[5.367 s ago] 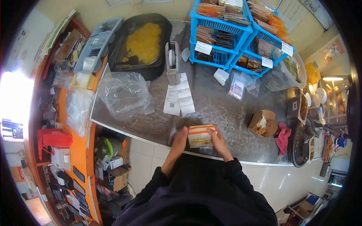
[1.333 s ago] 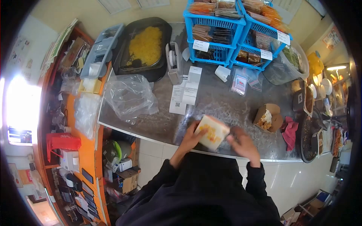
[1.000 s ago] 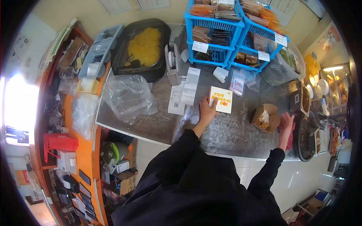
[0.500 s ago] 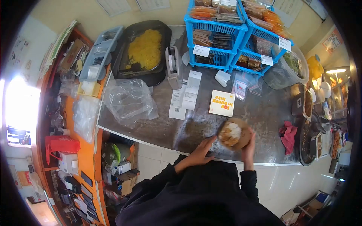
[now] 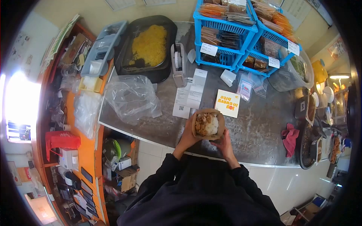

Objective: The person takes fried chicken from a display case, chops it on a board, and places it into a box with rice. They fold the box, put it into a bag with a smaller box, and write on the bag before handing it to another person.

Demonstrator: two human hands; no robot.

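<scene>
A brown paper food box (image 5: 221,122) with open flaps is held above the front of the metal table. White rice and brown pieces of food (image 5: 207,124) fill it. My left hand (image 5: 187,136) is closed round the box's left side, its fingers partly hidden behind the cardboard. At the lower right corner, my right hand (image 5: 225,145) grips the box with its fingertips. A square card with yellow and orange lettering (image 5: 227,103) lies just behind the box. To its left are printed paper slips (image 5: 188,96) beside a tape dispenser (image 5: 179,67).
A crumpled clear plastic bag (image 5: 130,98) lies on the table's left. Behind it stands a black tray (image 5: 124,69) of yellow rice. Blue stacked baskets (image 5: 222,25) with packets stand at the back. A pink cloth (image 5: 290,139) lies at right, near a dark round tray (image 5: 306,150).
The food box has moved left and turned, from my right hand alone to both hands. My left hand has left the table edge and taken the box's left side.
</scene>
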